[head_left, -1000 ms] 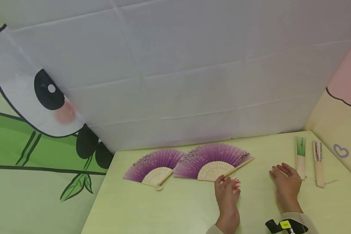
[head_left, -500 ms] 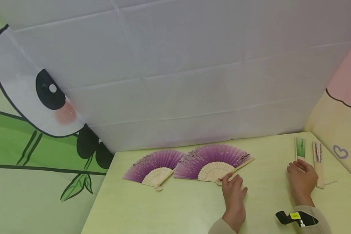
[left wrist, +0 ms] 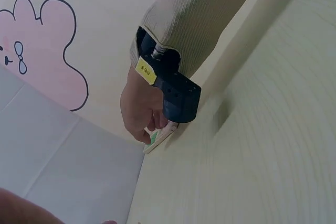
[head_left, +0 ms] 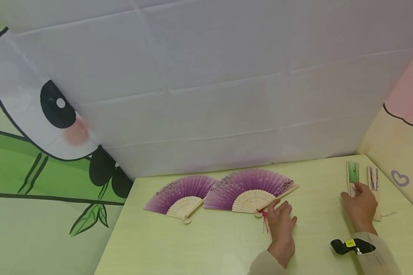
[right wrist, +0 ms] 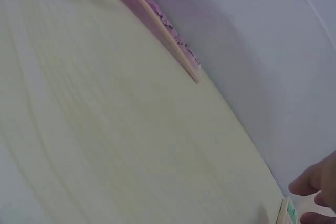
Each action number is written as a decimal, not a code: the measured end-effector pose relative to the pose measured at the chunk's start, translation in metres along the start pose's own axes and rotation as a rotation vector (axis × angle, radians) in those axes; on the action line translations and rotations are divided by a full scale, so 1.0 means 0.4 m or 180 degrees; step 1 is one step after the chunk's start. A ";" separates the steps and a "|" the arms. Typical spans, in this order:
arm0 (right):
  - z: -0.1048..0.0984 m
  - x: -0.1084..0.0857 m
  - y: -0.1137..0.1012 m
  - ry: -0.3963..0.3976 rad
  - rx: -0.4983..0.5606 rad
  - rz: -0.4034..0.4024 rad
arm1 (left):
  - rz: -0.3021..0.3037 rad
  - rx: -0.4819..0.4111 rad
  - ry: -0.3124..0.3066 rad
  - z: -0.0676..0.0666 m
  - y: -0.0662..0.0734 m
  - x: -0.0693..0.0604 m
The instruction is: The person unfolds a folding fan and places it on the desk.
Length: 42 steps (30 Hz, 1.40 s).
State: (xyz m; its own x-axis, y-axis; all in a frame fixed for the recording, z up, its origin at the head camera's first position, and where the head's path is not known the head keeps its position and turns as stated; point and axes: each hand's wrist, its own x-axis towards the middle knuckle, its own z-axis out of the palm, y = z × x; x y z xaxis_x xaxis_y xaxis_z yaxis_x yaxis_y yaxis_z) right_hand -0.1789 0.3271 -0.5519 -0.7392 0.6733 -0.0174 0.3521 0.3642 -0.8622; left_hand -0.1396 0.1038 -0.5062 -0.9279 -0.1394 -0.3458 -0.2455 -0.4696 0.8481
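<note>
Purple leaves spread wide on the left fan (head_left: 184, 193) and the middle fan (head_left: 249, 181), edges meeting at the table's (head_left: 158, 248) far side, perhaps so both patterns show. Just right of the tassel (head_left: 264, 215), the left hand (head_left: 281, 227) is loosely bent and holds nothing. At far right, the right hand (head_left: 361, 206) reaches over the folded green fan (head_left: 354, 172), likely because its bare sticks are easiest to take; whether it grips, I cannot tell. Just right lies the floral fan (head_left: 373, 178), folded and nearly parallel.
</note>
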 end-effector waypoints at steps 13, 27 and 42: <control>-0.003 0.053 0.031 0.0061 -0.0559 -0.0661 | 0.0019 0.0025 0.0048 0.038 0.002 0.005; -0.032 0.066 0.017 -0.0032 -0.0509 -0.0461 | -0.0007 -0.0014 -0.0062 0.042 -0.013 0.013; -0.027 0.020 -0.005 -0.0306 -0.0460 -0.0143 | 0.0026 0.0070 -0.0225 0.036 -0.028 0.023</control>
State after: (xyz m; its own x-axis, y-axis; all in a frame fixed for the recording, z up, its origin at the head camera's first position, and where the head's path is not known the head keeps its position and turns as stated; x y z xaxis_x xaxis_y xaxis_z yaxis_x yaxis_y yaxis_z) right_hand -0.1794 0.3388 -0.5448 -0.8049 0.5923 -0.0348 0.3913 0.4858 -0.7816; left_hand -0.1494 0.1204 -0.5131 -0.9472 -0.0808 -0.3102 -0.2432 -0.4492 0.8597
